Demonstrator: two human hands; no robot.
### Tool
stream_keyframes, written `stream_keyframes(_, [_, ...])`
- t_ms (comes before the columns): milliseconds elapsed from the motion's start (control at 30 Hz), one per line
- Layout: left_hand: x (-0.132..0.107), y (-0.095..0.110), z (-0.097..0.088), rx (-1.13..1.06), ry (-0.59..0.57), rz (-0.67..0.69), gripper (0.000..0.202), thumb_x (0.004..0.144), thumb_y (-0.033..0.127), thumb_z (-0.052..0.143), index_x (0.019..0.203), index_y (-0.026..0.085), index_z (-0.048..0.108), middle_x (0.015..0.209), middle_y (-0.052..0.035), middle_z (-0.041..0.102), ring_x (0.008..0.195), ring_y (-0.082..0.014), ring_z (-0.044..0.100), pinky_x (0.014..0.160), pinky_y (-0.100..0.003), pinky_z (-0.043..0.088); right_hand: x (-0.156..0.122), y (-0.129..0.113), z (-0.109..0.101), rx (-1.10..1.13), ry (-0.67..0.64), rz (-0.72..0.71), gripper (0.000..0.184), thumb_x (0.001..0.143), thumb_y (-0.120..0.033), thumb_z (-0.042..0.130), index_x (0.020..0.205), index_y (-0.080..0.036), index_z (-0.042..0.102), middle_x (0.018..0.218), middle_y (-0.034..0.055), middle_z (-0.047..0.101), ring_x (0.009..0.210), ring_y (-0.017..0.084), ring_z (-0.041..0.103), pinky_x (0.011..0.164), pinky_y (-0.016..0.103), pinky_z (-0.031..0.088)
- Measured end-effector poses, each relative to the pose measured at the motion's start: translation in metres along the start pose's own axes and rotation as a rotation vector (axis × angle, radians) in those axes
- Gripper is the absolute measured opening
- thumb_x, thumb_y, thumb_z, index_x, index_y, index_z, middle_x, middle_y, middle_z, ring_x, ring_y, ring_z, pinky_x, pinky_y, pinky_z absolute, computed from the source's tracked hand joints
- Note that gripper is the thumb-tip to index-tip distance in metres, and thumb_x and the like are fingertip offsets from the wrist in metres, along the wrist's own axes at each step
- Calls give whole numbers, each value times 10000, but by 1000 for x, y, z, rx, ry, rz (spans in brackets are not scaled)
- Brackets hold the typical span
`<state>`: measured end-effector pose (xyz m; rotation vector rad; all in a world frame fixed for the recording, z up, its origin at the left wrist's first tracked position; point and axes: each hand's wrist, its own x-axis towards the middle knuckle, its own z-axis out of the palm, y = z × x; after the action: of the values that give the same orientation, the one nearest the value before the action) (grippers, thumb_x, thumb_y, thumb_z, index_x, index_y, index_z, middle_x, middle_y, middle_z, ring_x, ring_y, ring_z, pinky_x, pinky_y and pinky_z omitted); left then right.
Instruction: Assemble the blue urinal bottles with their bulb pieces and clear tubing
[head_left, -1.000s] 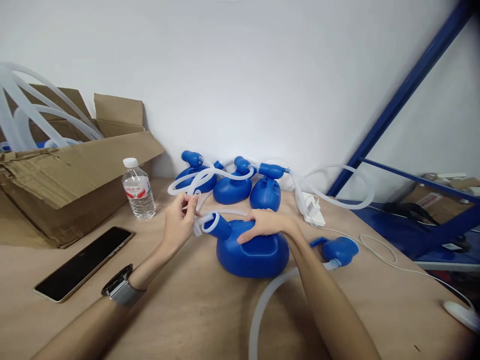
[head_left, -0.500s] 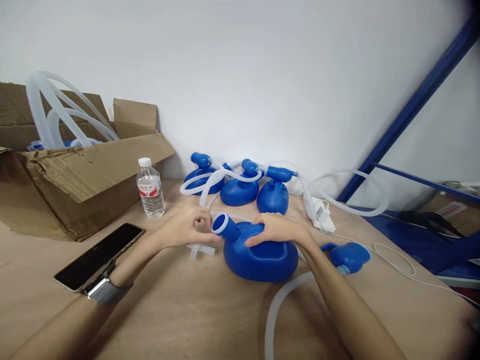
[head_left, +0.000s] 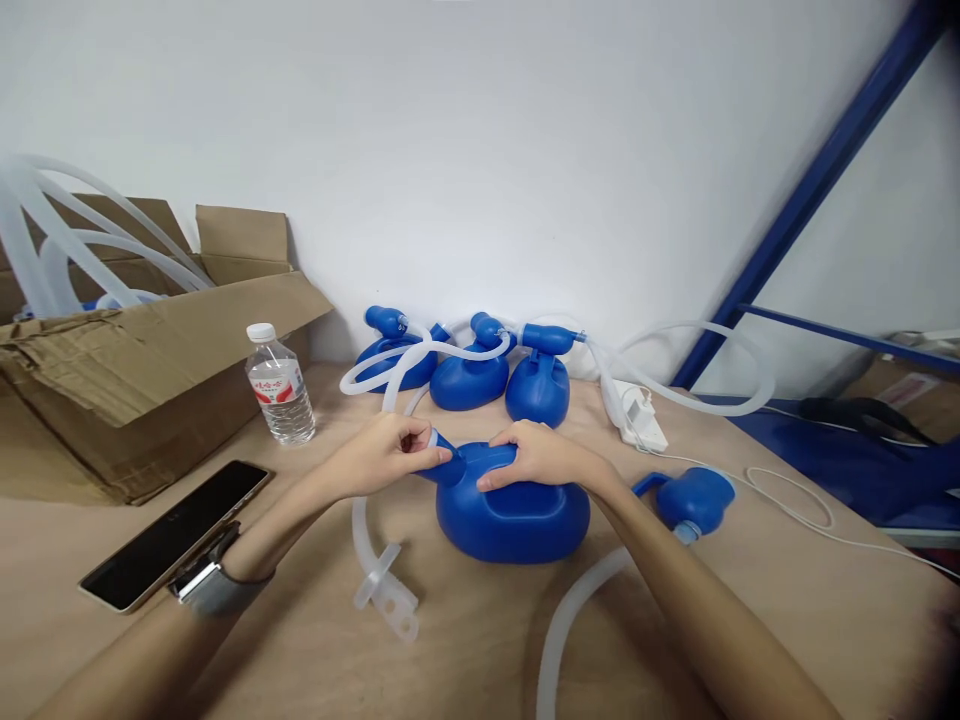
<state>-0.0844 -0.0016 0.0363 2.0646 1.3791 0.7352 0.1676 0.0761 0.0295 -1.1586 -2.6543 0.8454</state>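
A blue plastic urinal bottle (head_left: 517, 525) stands upright on the wooden table before me, its slanted neck pointing left. My right hand (head_left: 536, 455) is wrapped over its top handle. At the neck, my left hand (head_left: 394, 450) is closed, thumb and fingers pinching the pale-rimmed mouth, which they partly hide. Below that hand lies a clear tube end (head_left: 364, 530) with a translucent clip (head_left: 381, 578) on it. To the right of the bottle rests a blue funnel-shaped urinal cup (head_left: 694, 500), joined to another clear tube (head_left: 570, 610) that runs under my right forearm.
Several blue bottles (head_left: 469, 380) with cups and coiled tubes line the wall. At left are a cardboard box (head_left: 165, 370) full of tubing, a water bottle (head_left: 281, 390) and a phone (head_left: 176, 535). A white power strip (head_left: 641, 425) with a cable lies at right.
My left hand has closed on the bottle's mouth, and the neck now points further away from me. The clipped tube end has come nearer, below my left hand. The view has shifted slightly right.
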Motion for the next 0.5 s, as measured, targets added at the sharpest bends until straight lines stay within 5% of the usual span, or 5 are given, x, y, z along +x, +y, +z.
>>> stream_keyframes(233, [15, -7, -21, -111, -230, -2, 461, 851, 505, 726, 623, 180, 491, 595, 48, 393, 585, -101, 308, 532, -259, 241, 2, 2, -1, 111, -19, -1, 526, 629, -698, 800, 635, -195, 644, 592, -43, 494, 598, 131, 448, 546, 270, 278])
stream_keyframes(500, [21, -12, -26, -188, -295, 6, 470, 831, 500, 758, 612, 171, 504, 580, 53, 419, 576, -88, 332, 529, -244, 265, 3, 3, -2, 156, -46, -32, 521, 638, -650, 817, 593, -188, 580, 580, -62, 431, 568, 102, 360, 522, 275, 228])
